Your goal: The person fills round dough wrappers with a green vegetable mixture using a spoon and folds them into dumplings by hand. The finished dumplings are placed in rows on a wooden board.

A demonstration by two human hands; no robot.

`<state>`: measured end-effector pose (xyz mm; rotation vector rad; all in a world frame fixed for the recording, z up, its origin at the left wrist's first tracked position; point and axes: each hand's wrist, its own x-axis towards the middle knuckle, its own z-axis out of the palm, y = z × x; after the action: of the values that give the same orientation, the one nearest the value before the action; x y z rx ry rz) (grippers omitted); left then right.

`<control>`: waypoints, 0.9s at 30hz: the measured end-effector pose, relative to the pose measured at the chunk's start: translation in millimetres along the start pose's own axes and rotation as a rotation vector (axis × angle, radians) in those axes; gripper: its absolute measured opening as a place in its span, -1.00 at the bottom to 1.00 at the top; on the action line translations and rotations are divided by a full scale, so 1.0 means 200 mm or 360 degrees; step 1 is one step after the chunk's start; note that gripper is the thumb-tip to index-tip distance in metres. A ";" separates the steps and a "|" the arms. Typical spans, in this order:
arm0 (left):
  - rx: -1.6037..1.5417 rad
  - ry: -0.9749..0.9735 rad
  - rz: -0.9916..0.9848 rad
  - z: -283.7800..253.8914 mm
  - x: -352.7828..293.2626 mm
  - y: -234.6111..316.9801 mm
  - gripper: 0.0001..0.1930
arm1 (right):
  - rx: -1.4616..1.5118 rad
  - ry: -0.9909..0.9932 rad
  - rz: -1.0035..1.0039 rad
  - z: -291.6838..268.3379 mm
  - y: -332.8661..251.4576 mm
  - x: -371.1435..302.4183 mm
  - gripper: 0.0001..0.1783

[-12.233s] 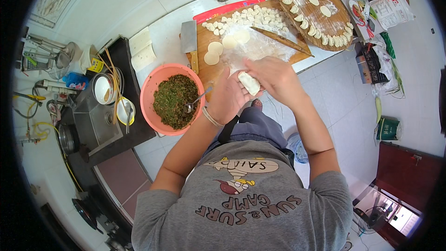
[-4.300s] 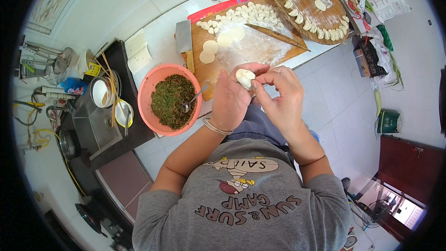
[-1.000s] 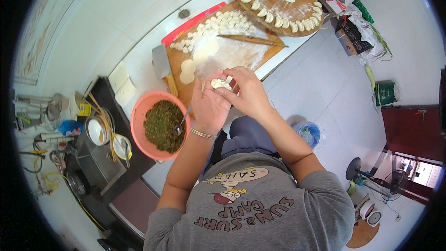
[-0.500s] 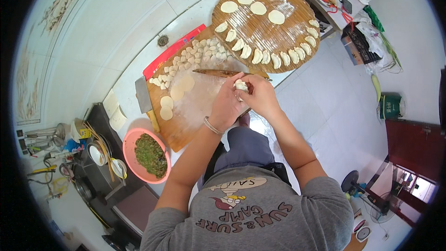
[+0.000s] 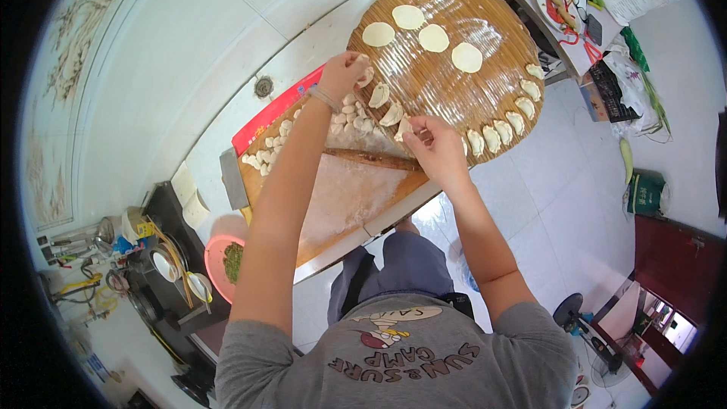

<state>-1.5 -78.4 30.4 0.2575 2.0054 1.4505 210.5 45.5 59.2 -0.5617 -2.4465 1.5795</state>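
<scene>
The rolling pin lies just off the round board's near-left side. At that rim, the right hand curls with its fingertips at a dumpling; whether they clamp it cannot be told. Farther along, the left hand's bent fingers meet a second dumpling, grip partly hidden. Joined around one dumpling moments earlier, the hands now part, suggesting shaping yields to handling the row. Four wrappers lie toward the board's far side.

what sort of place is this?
Looks like a kitchen, probably a home one: dumplings on a round wooden board, a cleaver, and a pink bowl of green filling.
</scene>
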 end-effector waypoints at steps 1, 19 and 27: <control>0.0152 0.0036 -0.0031 -0.03 0.13 -0.04 -0.64 | 0.0016 -0.0003 -0.0009 0.00 0.01 0.01 -0.68; 0.1492 0.0220 0.0496 -0.03 0.59 -0.01 -0.70 | 0.0130 0.0267 0.0079 -0.13 0.29 0.30 -0.79; 0.1889 0.0248 0.0369 0.14 0.74 0.05 -0.62 | 0.0136 0.0336 0.0138 -0.16 0.35 0.33 -0.82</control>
<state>-101.6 22.9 -22.2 0.8964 2.8095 0.2058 176.7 124.3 5.3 -0.7857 -2.2173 1.5599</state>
